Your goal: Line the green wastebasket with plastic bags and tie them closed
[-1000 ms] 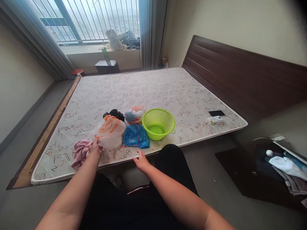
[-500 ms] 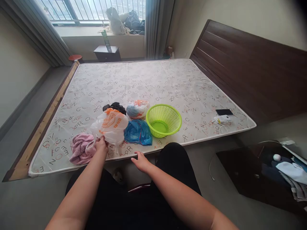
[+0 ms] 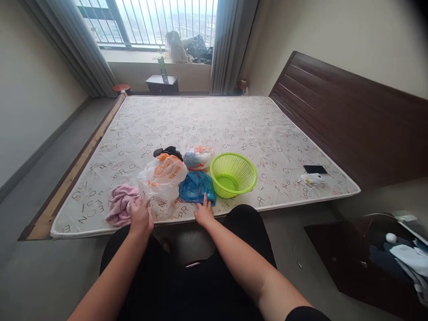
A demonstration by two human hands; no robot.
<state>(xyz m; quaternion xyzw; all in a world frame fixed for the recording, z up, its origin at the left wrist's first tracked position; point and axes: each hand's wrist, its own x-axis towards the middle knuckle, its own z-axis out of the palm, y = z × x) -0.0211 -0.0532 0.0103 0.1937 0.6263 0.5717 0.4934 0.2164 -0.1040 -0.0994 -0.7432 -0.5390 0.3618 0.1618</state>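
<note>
– And here the scene is viewed from the wearer's head, forward and down!
– The left hand (image 3: 141, 216) and right hand (image 3: 204, 215) are looked down upon, close in; the mattress (image 3: 200, 120) is seen across, the window (image 3: 143, 24) caught farthest, up top.

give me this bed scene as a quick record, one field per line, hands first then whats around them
left hand: beside the pink cloth; contact unclear
right hand: fingers at the near edge of the blue bag
surface: mattress printed with letters
behind blue bag: white-and-orange bundle
left of blue bag: white bag with orange print
right of blue bag: green basket, upright
far right on mattress: dark flat slab, white device
</note>
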